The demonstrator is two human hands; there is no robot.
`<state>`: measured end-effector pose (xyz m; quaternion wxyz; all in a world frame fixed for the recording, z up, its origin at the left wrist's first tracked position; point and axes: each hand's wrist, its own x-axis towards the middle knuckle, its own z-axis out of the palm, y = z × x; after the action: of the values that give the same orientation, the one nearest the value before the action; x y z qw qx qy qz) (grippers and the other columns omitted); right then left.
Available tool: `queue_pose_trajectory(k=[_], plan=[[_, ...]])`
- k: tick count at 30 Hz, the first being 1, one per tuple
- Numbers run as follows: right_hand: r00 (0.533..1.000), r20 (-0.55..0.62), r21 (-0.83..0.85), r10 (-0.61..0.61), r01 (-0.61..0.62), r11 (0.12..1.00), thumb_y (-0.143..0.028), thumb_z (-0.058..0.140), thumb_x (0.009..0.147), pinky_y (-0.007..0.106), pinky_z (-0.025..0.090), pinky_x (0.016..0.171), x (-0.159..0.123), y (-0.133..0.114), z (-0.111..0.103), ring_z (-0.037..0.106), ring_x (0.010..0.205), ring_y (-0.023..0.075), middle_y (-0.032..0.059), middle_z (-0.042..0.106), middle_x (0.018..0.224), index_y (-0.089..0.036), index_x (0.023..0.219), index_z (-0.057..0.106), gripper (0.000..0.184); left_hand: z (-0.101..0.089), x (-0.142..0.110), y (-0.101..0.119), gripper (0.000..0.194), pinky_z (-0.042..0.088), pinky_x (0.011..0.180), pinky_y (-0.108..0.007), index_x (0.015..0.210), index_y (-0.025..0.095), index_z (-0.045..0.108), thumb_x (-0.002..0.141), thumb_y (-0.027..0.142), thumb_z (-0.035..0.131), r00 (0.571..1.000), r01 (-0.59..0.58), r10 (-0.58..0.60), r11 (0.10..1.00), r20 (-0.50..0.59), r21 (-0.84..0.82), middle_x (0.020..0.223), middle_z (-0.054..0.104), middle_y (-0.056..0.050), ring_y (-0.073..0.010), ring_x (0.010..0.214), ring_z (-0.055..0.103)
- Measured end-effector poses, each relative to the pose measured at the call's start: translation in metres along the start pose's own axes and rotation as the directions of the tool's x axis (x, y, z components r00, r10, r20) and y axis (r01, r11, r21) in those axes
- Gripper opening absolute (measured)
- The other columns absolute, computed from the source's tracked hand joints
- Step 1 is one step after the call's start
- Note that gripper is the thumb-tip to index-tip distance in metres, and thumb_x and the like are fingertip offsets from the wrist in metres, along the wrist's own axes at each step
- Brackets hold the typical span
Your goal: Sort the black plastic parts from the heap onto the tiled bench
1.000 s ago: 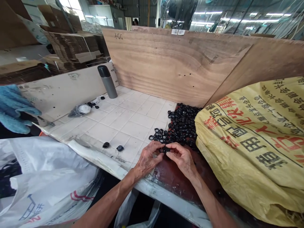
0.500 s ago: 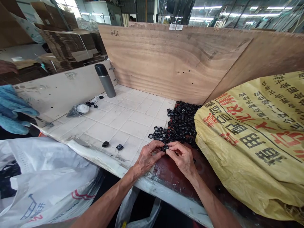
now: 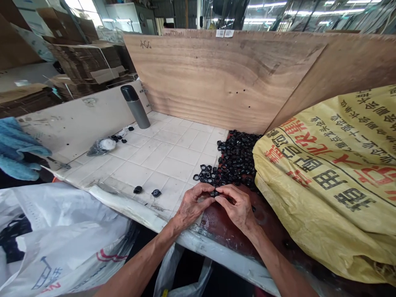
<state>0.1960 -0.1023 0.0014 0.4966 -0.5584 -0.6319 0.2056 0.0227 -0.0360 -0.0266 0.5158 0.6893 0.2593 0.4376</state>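
Note:
Between my fingertips is a small black plastic part [image 3: 214, 193], mostly covered by the fingers. My left hand [image 3: 193, 203] pinches it from the left, thumb and forefinger closed on it. From the other side my right hand [image 3: 236, 205] grips it the same way. Just beyond the hands lies a heap of black plastic rings [image 3: 238, 159], with looser ones spilling onto the pale tiles at its left. Two separate black pieces, a dark cap-like one [image 3: 137, 189] and a round one [image 3: 156, 193], rest on the tiles left of my hands.
A yellow woven sack [image 3: 328, 185] bulges along the right side. A grey flask [image 3: 137, 107] stands at the back left, near a small plastic bag [image 3: 102, 146]. Wooden boards [image 3: 216, 78] wall the back. A white sack [image 3: 71, 231] hangs at the front left, below a blue cloth [image 3: 18, 144].
Both hands stay at the same spot, fingers shifting slightly around the small black part, which now shows less than half a second ago. The camera view has moved a little.

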Motion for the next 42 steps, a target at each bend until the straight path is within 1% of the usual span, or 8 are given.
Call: queue_pose_trajectory(k=[12,16,20,22,26,32,36,42], plan=[[1.000,0.029,-0.229,-0.013,0.019,0.973,-0.032,0.054,0.099,0.026,0.045,0.062,-0.004,0.007,0.008,0.059,0.062,0.0143,0.0011,0.062,0.068,-0.020,0.075,0.060,0.028,-0.002,0.000,-0.004,0.026,0.054,0.097,-0.037,0.113,0.024,0.072,0.087,0.022,0.072,0.991,-0.115,0.112,0.992,0.078,0.041,0.110,0.072,-0.006,-0.0198,0.107,0.066],[0.999,-0.032,-0.130,0.001,-0.005,0.991,-0.032,0.059,0.096,0.024,0.049,0.061,-0.006,0.004,0.008,0.061,0.062,0.0136,0.0018,0.066,0.078,-0.019,0.101,0.062,0.013,-0.001,-0.001,-0.005,0.027,0.055,0.093,-0.035,0.114,0.024,0.071,0.087,0.023,0.072,0.995,-0.090,0.089,0.996,0.051,0.018,0.109,0.072,-0.006,-0.0194,0.103,0.067],[0.996,0.060,-0.112,-0.073,0.079,0.991,-0.026,0.057,0.096,0.026,0.051,0.072,-0.007,0.005,0.004,0.065,0.074,0.0155,0.0055,0.069,0.092,-0.019,0.111,0.062,0.017,-0.002,-0.001,-0.004,0.027,0.057,0.089,-0.034,0.114,0.023,0.071,0.088,0.025,0.071,0.999,-0.051,0.051,0.999,0.011,0.004,0.112,0.070,-0.007,-0.0194,0.102,0.068],[0.996,0.061,-0.162,-0.073,0.082,0.983,-0.026,0.056,0.097,0.025,0.047,0.065,-0.007,0.008,0.004,0.062,0.065,0.0140,0.0026,0.067,0.078,-0.019,0.097,0.065,0.011,-0.002,0.000,-0.003,0.026,0.056,0.092,-0.036,0.113,0.023,0.072,0.087,0.026,0.072,0.998,-0.057,0.057,0.998,0.029,0.024,0.110,0.071,-0.007,-0.0203,0.104,0.067],[0.997,0.026,-0.277,-0.073,0.077,0.958,-0.029,0.051,0.100,0.026,0.036,0.054,-0.007,0.010,0.006,0.047,0.049,0.0111,-0.0026,0.049,0.053,-0.021,0.060,0.050,0.041,-0.001,0.000,-0.001,0.027,0.055,0.097,-0.038,0.113,0.023,0.072,0.086,0.027,0.073,0.996,-0.062,0.060,0.997,0.073,0.035,0.110,0.072,-0.008,-0.0215,0.107,0.066],[0.999,0.029,-0.146,-0.031,0.035,0.989,-0.029,0.056,0.097,0.024,0.047,0.066,-0.006,0.001,0.003,0.061,0.067,0.0143,0.0032,0.066,0.080,-0.016,0.109,0.063,0.019,-0.002,0.001,0.001,0.027,0.058,0.084,-0.032,0.113,0.024,0.071,0.086,0.026,0.073,0.999,-0.021,0.021,1.000,0.027,-0.016,0.111,0.069,-0.007,-0.0191,0.100,0.068],[0.997,-0.003,-0.237,-0.071,0.068,0.969,-0.028,0.051,0.099,0.025,0.041,0.058,-0.006,0.004,0.001,0.052,0.053,0.0124,-0.0011,0.055,0.057,-0.020,0.068,0.060,0.034,-0.002,0.001,0.001,0.028,0.056,0.091,-0.034,0.114,0.024,0.071,0.086,0.025,0.073,0.998,-0.053,0.053,0.999,0.028,0.011,0.111,0.070,-0.007,-0.0200,0.104,0.066],[0.999,0.043,-0.188,0.001,0.007,0.982,-0.033,0.050,0.099,0.025,0.038,0.055,-0.004,-0.003,0.000,0.049,0.051,0.0113,-0.0020,0.052,0.056,-0.020,0.064,0.057,0.039,-0.001,0.002,0.000,0.026,0.057,0.084,-0.031,0.112,0.023,0.071,0.086,0.027,0.073,0.999,-0.041,0.042,0.999,0.014,-0.017,0.110,0.069,-0.007,-0.0191,0.100,0.067]])
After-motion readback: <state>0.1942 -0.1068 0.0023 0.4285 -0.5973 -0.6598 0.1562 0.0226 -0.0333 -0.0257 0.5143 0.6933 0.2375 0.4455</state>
